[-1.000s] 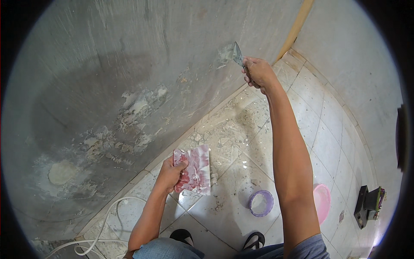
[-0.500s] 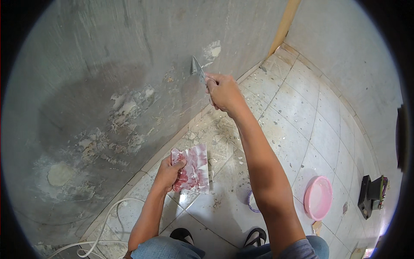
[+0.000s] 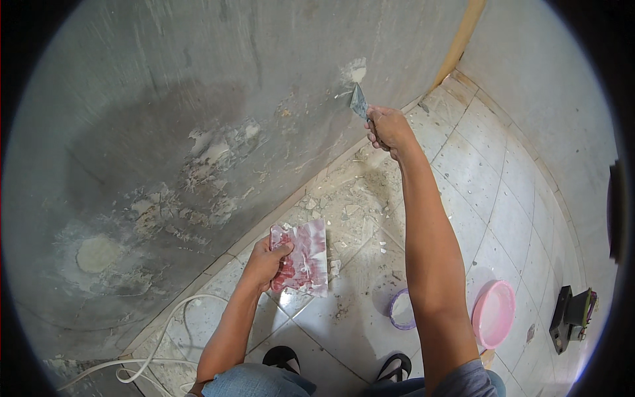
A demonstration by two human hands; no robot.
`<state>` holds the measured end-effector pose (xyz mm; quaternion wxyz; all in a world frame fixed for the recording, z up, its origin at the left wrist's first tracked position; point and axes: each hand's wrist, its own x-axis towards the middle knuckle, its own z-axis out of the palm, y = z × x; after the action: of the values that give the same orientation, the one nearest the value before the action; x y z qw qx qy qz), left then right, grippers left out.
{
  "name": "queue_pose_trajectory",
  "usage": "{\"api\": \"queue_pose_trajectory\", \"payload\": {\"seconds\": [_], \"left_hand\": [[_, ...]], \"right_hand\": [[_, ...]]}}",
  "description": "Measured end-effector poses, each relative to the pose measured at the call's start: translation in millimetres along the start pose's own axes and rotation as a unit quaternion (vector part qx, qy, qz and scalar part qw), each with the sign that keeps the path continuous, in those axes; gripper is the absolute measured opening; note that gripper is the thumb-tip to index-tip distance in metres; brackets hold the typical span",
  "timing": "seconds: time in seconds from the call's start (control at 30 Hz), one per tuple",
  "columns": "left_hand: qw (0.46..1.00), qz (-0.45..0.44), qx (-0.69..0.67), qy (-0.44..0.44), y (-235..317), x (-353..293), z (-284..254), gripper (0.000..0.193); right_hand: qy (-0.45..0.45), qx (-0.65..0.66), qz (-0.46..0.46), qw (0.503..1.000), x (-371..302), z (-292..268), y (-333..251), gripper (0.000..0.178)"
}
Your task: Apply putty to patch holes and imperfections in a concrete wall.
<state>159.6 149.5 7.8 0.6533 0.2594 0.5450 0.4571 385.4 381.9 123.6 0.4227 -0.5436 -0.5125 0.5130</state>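
In my right hand [image 3: 389, 130] is a putty knife [image 3: 359, 102], its blade against or close to the grey wall [image 3: 297, 59], just below a whitish patch of filler [image 3: 354, 70]. My left hand [image 3: 266, 263] grips a red plastic putty spreader [image 3: 301, 258] by its left edge, fingers behind and thumb on top. White paste is smeared over the spreader's face. Lower on the wall, rough peeled spots [image 3: 211, 155] and a round pale patch [image 3: 96, 255] show. The putty knife's handle is mostly hidden in my fist.
Plaster crumbs [image 3: 350, 210] litter the tiled floor along the wall's base. A pink basin [image 3: 494, 314] and a purple-rimmed tub [image 3: 402, 309] stand by my right arm. A black device [image 3: 570, 317] lies at the far right. A white cable [image 3: 155, 344] loops at lower left.
My right hand has moved right with the putty knife, and the blade has turned at the filler patch. My left hand still holds the spreader, nearly unmoved. The view has shifted slightly.
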Motion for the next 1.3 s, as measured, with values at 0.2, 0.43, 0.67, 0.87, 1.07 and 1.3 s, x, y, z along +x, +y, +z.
{"api": "queue_pose_trajectory", "payload": {"seconds": [0.2, 0.43, 0.67, 0.87, 1.07, 1.3], "left_hand": [[1.0, 0.009, -0.001, -0.001, 1.9, -2.9, -8.8, 0.007], [1.0, -0.008, 0.023, 0.004, -4.3, 4.3, -8.5, 0.009], [0.998, 0.007, -0.055, 0.036, -17.8, 12.4, -40.6, 0.012], [0.995, 0.001, -0.095, 0.026, -18.5, 13.8, -47.8, 0.018], [0.995, 0.004, -0.092, 0.034, -24.3, 10.9, -50.2, 0.019], [0.994, -0.018, -0.102, 0.043, -28.4, 9.5, -51.1, 0.016]], "right_hand": [[-0.031, 0.01, 0.002, 0.999, -28.0, 27.8, -7.0, 0.031], [-0.085, -0.039, -0.016, 0.995, -65.7, 41.4, -6.7, 0.036], [-0.219, 0.202, 0.05, 0.953, -131.5, 69.5, 69.4, 0.039], [-0.209, 0.459, 0.125, 0.855, -154.6, 51.9, 145.4, 0.037], [-0.118, 0.495, 0.113, 0.853, -107.3, 31.2, 179.4, 0.021], [0.009, 0.416, 0.111, 0.903, -40.4, 29.3, 174.1, 0.018]]}}
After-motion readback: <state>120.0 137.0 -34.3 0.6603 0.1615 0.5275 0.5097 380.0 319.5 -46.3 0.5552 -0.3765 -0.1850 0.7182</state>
